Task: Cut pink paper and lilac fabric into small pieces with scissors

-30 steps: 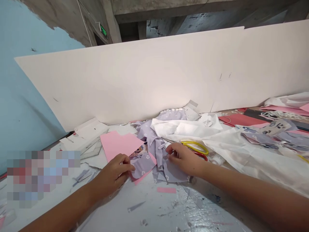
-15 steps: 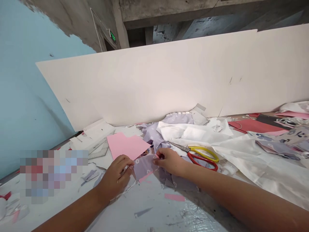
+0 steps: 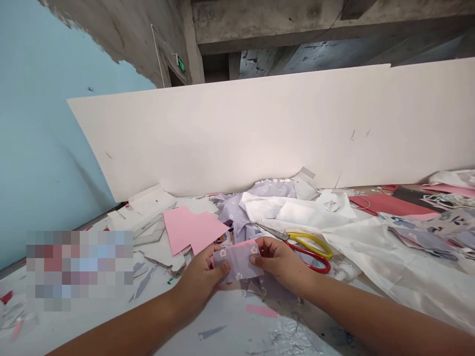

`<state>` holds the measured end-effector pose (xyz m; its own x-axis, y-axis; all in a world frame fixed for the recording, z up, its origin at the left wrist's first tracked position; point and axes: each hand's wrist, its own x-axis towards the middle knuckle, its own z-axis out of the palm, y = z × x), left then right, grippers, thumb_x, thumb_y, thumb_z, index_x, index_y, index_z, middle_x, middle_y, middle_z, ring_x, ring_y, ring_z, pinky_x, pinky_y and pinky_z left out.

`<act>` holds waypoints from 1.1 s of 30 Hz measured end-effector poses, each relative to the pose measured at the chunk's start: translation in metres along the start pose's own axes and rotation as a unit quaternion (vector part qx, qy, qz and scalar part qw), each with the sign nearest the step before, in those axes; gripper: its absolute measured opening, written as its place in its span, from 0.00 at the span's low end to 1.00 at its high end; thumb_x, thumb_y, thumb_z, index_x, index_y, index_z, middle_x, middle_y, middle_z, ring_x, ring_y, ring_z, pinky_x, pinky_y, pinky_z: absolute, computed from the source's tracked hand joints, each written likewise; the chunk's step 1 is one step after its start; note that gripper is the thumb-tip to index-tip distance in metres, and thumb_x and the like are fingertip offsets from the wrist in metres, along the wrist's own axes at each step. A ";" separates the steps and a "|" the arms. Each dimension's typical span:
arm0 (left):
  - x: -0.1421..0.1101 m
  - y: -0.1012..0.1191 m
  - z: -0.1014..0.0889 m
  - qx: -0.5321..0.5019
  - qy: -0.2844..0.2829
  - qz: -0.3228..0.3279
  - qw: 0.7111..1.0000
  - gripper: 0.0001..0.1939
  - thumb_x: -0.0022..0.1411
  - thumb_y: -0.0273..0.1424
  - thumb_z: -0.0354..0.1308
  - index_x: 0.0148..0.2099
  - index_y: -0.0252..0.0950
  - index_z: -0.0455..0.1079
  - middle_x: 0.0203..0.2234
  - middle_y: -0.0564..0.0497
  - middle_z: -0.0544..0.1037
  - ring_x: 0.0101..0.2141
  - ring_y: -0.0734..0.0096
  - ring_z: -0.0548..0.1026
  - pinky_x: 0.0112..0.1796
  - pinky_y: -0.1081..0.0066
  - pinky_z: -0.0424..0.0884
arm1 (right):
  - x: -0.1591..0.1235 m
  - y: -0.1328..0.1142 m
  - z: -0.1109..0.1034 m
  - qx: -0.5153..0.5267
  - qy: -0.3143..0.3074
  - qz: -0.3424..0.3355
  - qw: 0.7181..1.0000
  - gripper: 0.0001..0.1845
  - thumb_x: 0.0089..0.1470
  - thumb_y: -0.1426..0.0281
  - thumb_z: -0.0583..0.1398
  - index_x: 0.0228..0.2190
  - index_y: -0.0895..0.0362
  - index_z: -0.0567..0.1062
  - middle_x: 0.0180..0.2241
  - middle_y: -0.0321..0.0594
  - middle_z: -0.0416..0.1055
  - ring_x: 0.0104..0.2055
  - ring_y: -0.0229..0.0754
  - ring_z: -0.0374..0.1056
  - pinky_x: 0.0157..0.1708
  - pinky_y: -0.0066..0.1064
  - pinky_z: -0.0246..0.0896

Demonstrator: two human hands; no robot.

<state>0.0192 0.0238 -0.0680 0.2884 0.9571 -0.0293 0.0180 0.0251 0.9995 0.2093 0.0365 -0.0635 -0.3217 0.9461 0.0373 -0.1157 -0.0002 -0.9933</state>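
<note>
Both my hands hold a small piece of lilac fabric with white flowers [image 3: 239, 262] up by its side edges, low over the table. My left hand [image 3: 198, 283] pinches the near left side, and my right hand [image 3: 278, 264] grips the right side. A strip of pink paper [image 3: 245, 243] shows along the fabric's upper edge. Just beyond my left hand lies a notched pink paper sheet [image 3: 195, 230]. Open scissors with yellow and red handles [image 3: 308, 252] rest close to my right hand, their blades pointing left.
Crumpled white cloth [image 3: 297, 212] and a lilac garment [image 3: 237, 212] lie behind my hands. A tall white board [image 3: 260, 133] stands along the table's far side. Red sheets [image 3: 389, 204] and fabric scraps [image 3: 419, 237] lie to the right, and a pink strip [image 3: 261, 311] lies nearby.
My hands have closed in on the lilac piece and now hold it from both sides, raised off the pile. My right hand has moved left, leaving the scissors uncovered.
</note>
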 end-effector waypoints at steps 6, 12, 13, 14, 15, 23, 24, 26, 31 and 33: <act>0.007 -0.009 -0.007 -0.056 0.000 -0.008 0.998 0.19 0.45 0.38 0.61 0.38 0.34 0.64 0.23 0.53 0.69 0.24 0.72 0.68 0.24 0.73 0.64 | 0.006 0.011 -0.004 0.030 0.018 0.048 0.998 0.13 0.39 0.63 0.62 0.24 0.59 0.67 0.19 0.30 0.63 0.18 0.30 0.59 0.19 0.24 0.60; 0.006 -0.006 -0.006 -0.085 -0.032 -0.021 0.996 0.20 0.44 0.39 0.62 0.38 0.32 0.65 0.23 0.50 0.70 0.23 0.73 0.67 0.22 0.74 0.61 | 0.008 0.013 -0.003 0.046 0.005 0.076 0.996 0.14 0.44 0.60 0.59 0.24 0.59 0.65 0.20 0.33 0.65 0.18 0.31 0.63 0.18 0.23 0.60; 0.006 -0.006 -0.006 -0.083 -0.032 -0.021 0.996 0.20 0.45 0.38 0.61 0.39 0.32 0.66 0.23 0.50 0.70 0.22 0.74 0.67 0.21 0.75 0.61 | 0.007 0.012 -0.002 0.046 0.004 0.076 0.996 0.14 0.44 0.60 0.59 0.24 0.58 0.64 0.19 0.32 0.65 0.18 0.32 0.63 0.17 0.23 0.60; 0.006 -0.006 -0.006 -0.079 -0.030 -0.020 0.996 0.19 0.46 0.38 0.61 0.39 0.32 0.66 0.23 0.51 0.70 0.21 0.75 0.66 0.21 0.76 0.60 | 0.007 0.012 -0.002 0.048 0.004 0.075 0.996 0.15 0.44 0.60 0.59 0.24 0.58 0.63 0.18 0.32 0.65 0.18 0.32 0.64 0.17 0.24 0.60; 0.006 -0.006 -0.006 -0.074 -0.027 -0.019 0.997 0.19 0.46 0.38 0.61 0.39 0.32 0.66 0.22 0.51 0.69 0.21 0.76 0.65 0.20 0.76 0.59 | 0.007 0.011 -0.002 0.050 0.004 0.073 0.996 0.15 0.44 0.59 0.59 0.24 0.58 0.63 0.18 0.32 0.65 0.18 0.33 0.65 0.17 0.24 0.60; 0.006 -0.001 -0.007 -0.062 -0.032 -0.026 0.997 0.19 0.44 0.40 0.61 0.35 0.33 0.67 0.21 0.52 0.68 0.19 0.78 0.62 0.19 0.76 0.56 | 0.007 0.012 -0.003 0.040 0.002 0.080 0.996 0.13 0.46 0.61 0.57 0.25 0.58 0.64 0.17 0.33 0.67 0.18 0.33 0.66 0.18 0.23 0.59; 0.007 -0.001 -0.007 -0.067 -0.043 -0.026 0.996 0.18 0.45 0.40 0.60 0.34 0.32 0.67 0.21 0.52 0.68 0.19 0.78 0.62 0.19 0.76 0.56 | 0.007 0.012 -0.003 0.040 0.002 0.081 0.996 0.13 0.47 0.61 0.57 0.26 0.59 0.64 0.17 0.33 0.66 0.18 0.33 0.66 0.18 0.23 0.59; 0.008 -0.002 -0.008 -0.074 -0.062 -0.023 0.995 0.15 0.47 0.38 0.60 0.33 0.32 0.66 0.21 0.52 0.68 0.19 0.79 0.62 0.19 0.76 0.56 | 0.007 0.013 -0.003 0.046 0.003 0.083 0.996 0.13 0.47 0.61 0.57 0.26 0.58 0.63 0.16 0.31 0.65 0.18 0.33 0.66 0.18 0.22 0.58; 0.010 -0.006 -0.011 -0.057 -0.057 -0.023 0.996 0.14 0.49 0.36 0.58 0.34 0.32 0.65 0.20 0.51 0.69 0.19 0.78 0.63 0.20 0.75 0.56 | 0.007 0.015 -0.003 0.055 0.016 0.075 0.996 0.13 0.47 0.61 0.57 0.24 0.58 0.61 0.17 0.31 0.64 0.18 0.33 0.66 0.17 0.22 0.57; 0.010 -0.005 -0.011 -0.052 -0.057 -0.028 0.997 0.14 0.50 0.37 0.58 0.35 0.31 0.64 0.20 0.50 0.70 0.19 0.77 0.64 0.20 0.74 0.57 | 0.007 0.016 -0.003 0.061 0.017 0.069 0.996 0.14 0.47 0.61 0.57 0.23 0.58 0.61 0.17 0.31 0.65 0.18 0.33 0.65 0.17 0.22 0.58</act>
<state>0.0114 0.0363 -0.0735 0.3972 0.9142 -0.0805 -0.0609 0.1138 0.9916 0.2080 0.0444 -0.0790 -0.3114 0.9446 -0.1038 -0.1865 -0.1679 -0.9680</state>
